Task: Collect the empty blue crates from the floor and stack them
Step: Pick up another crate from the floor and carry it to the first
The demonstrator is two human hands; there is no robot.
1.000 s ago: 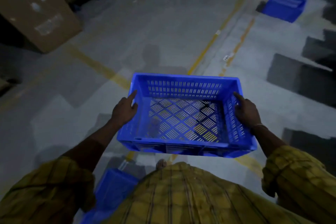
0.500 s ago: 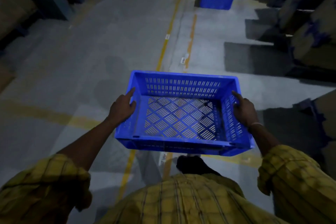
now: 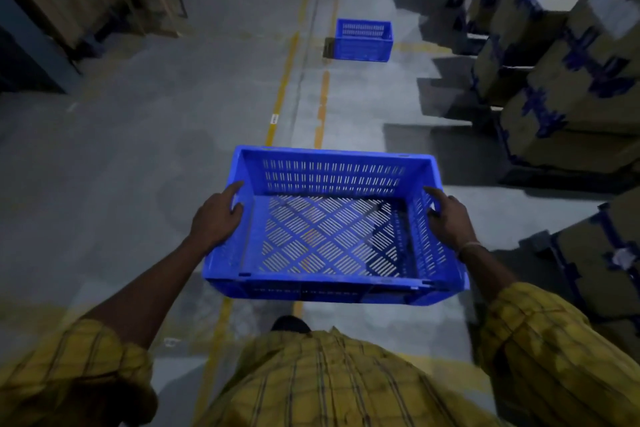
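- Empty blue slotted plastic crate (image 3: 332,229) held level above the grey floor (image 3: 138,166), between both hands.
- Left hand (image 3: 214,218) and right hand (image 3: 450,218) — fingers curled over the side rims, gripping.
- Second blue plastic crate (image 3: 363,40) sits on the floor, well ahead.

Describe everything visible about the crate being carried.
The crate is bright blue, looks like moulded plastic, rectangular and open-topped. Its walls have rows of vertical slots; its floor is a diamond lattice of slotted panels, through which the ground shows. It is empty. It is held level in the air, in front of the person's body, above the yellow floor lines. The left hand grips its left rim and the right hand its right rim. Nothing else touches it.
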